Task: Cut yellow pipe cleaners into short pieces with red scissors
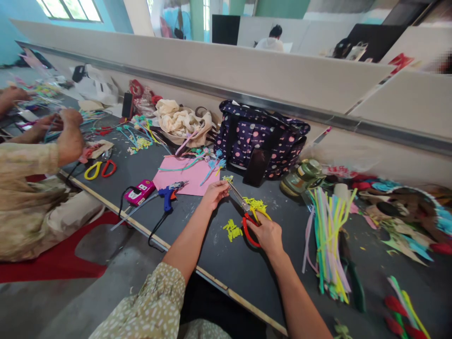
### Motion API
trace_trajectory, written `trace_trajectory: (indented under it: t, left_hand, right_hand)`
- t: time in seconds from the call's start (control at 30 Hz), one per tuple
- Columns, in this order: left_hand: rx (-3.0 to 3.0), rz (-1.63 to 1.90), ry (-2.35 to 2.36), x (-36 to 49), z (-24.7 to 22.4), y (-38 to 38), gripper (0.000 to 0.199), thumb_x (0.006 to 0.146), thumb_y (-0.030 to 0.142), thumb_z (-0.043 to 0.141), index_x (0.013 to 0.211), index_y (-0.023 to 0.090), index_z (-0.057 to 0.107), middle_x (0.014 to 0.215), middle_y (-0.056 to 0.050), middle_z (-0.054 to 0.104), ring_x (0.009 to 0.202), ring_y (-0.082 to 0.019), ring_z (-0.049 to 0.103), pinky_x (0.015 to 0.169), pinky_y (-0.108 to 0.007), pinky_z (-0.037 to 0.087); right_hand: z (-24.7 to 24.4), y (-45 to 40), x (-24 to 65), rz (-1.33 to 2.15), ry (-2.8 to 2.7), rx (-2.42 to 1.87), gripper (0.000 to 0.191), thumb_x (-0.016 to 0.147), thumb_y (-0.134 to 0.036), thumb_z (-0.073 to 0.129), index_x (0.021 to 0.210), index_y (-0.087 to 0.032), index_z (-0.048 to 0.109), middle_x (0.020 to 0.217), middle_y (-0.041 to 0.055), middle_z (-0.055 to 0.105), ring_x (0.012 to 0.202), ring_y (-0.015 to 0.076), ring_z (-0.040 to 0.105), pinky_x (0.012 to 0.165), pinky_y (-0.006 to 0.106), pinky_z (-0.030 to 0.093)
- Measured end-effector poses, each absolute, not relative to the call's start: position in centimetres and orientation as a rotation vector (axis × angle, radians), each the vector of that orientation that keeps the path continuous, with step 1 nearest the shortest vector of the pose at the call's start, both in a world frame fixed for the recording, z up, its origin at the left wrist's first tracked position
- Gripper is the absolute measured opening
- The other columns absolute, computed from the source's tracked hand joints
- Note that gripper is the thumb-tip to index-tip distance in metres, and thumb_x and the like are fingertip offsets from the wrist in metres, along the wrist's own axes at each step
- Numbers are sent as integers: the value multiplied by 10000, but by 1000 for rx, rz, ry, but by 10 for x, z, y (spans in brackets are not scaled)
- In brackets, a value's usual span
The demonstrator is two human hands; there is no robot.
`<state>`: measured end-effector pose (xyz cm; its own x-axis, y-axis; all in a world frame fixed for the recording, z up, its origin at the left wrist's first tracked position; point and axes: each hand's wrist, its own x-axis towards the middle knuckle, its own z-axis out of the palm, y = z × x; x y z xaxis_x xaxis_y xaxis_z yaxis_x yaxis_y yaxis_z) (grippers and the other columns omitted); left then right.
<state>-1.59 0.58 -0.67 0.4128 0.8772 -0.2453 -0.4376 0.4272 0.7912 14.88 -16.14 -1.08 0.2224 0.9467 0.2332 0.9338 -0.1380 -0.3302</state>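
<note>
My right hand is wrapped round the red and yellow handles of a pair of scissors. The blades point away from me and to the left, up to the fingertips of my left hand. Those fingers are pinched together; what they hold is too small to make out. Small yellow-green cut pieces lie in a pile between my forearms. A second pile of yellow cut pieces lies just beyond the scissors. Some paler bits show by the blade tips.
Left of my hands are a pink sheet, a blue glue gun and a magenta power strip. A dotted bag, phone and jar stand behind. Pipe cleaners lie right. A co-worker sits left.
</note>
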Motion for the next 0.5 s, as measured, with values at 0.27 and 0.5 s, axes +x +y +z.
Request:
trace_trajectory:
  t: [0.27, 0.5]
  left_hand:
    - [681, 901, 761, -16, -3, 5, 245, 571, 203, 787, 753, 128, 640, 695, -29, 655, 540, -78, 544, 591, -241, 477]
    - [698, 931, 694, -16, -3, 4, 270, 591, 221, 783, 773, 131, 604, 723, -23, 656, 529, -58, 542, 577, -213, 490]
  right_hand:
    - [-4, -160, 147, 37, -1629, -2254, 493, 745, -699, 468, 854, -239, 607, 618, -16, 606, 568, 143, 563, 518, 242, 272]
    - [7, -160, 140, -14, -1685, -2211, 489, 736, -662, 505, 923, -212, 549, 741, 18, 632, 724, 171, 615, 544, 246, 311]
